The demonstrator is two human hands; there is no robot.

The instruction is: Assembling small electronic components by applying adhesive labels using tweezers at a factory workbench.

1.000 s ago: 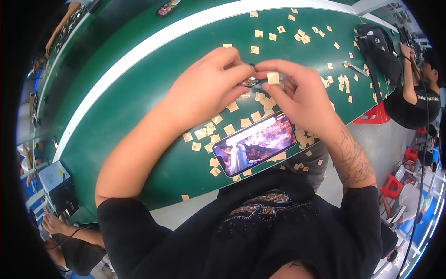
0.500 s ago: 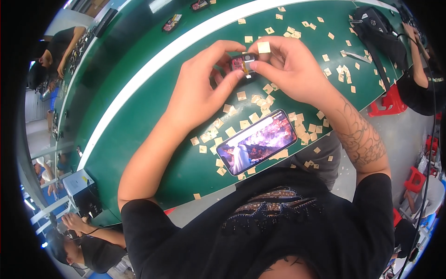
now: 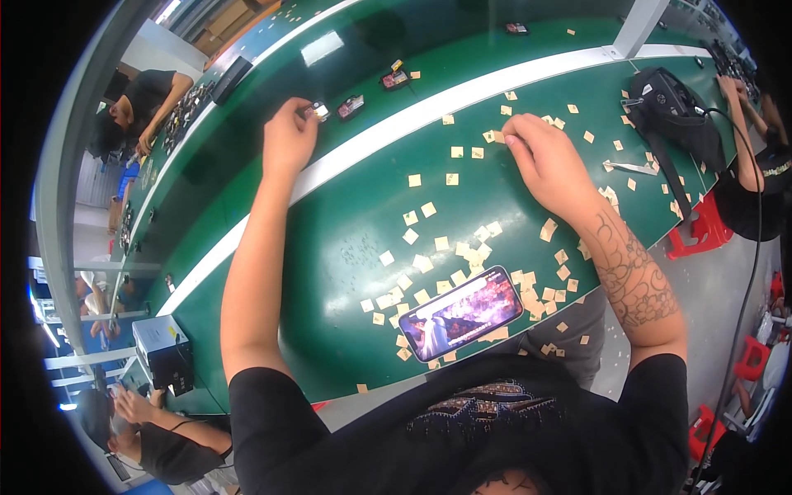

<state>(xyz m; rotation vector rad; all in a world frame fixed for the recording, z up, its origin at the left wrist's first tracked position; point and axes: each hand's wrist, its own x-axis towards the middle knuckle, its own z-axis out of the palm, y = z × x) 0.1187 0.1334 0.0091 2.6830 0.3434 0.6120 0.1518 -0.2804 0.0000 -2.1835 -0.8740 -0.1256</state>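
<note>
In the head view, the hands, which met around the small device half a second ago, are now well apart. The left hand has carried it beyond the white strip, fingers clamped on it; the right hand has its fingertips at a tan square, though whether they pinch it I cannot tell. The device, partly hidden by fingers, shows a pale patch on a dark body, near two similar devices. Green tabletop stretches between the left forearm and scattered squares; the phone lies by its curved near edge.
</note>
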